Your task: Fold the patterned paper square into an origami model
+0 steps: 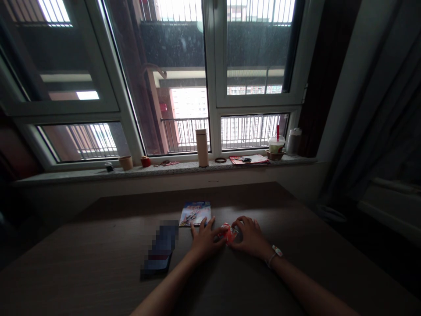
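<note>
My left hand point(204, 239) and my right hand point(250, 235) meet on a dark wooden table point(98, 254). Between them lies a small red and white packet point(229, 232), pinched at its edges by the fingertips of both hands. The left hand's other fingers spread out flat on the table. My right wrist wears a pale bracelet point(275, 252). Just beyond the left hand lies a blue printed booklet point(195, 213). A dark flat object point(160, 250), partly blurred out, lies to the left of my left forearm.
A stone window sill point(82, 173) runs behind the table. On it stand a tall beige flask point(202, 147), a small cup point(126, 163), a red pot point(145, 161), a drink cup with a straw point(276, 145) and red papers point(248, 159). Curtains point(378, 109) hang at the right.
</note>
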`<act>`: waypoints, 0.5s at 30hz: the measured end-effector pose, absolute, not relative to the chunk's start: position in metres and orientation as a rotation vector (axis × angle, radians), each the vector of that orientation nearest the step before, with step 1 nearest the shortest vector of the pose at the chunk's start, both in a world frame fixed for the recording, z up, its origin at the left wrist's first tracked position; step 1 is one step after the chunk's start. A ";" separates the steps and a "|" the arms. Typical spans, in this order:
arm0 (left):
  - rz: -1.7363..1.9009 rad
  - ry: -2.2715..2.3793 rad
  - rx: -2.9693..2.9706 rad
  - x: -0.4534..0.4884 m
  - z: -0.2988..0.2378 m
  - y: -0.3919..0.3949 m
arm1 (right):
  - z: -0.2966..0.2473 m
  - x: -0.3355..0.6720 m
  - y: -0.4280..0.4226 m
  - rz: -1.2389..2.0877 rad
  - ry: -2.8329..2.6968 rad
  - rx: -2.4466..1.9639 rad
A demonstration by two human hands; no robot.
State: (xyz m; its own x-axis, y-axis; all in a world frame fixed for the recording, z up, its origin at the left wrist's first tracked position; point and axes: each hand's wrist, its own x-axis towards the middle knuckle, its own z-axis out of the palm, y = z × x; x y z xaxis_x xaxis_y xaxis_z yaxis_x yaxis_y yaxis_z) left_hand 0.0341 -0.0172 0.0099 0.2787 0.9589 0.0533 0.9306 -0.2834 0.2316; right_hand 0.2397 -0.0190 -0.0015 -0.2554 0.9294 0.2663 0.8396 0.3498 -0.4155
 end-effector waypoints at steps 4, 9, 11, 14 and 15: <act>0.257 1.780 2.379 0.034 0.011 -0.018 | 0.000 0.240 -0.019 0.282 -2.147 -1.554; 0.228 1.792 2.376 0.035 0.012 -0.019 | 0.001 0.238 -0.019 0.263 -2.127 -1.556; 0.234 1.797 2.383 0.035 0.011 -0.018 | 0.000 0.237 -0.019 0.243 -2.133 -1.563; 0.251 1.800 2.401 0.035 0.008 -0.017 | -0.001 0.236 -0.018 0.193 -2.131 -1.573; 0.253 1.800 2.405 0.034 0.007 -0.017 | -0.001 0.235 -0.017 0.177 -2.128 -1.574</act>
State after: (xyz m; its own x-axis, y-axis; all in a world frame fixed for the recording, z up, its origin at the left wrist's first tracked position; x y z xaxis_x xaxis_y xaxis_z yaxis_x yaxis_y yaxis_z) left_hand 0.0345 -0.0168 0.0070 0.2759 0.9595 0.0575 0.9382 -0.2818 0.2009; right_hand 0.2351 -0.0173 -0.0012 -0.2200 0.9274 0.3025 0.8648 0.3290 -0.3794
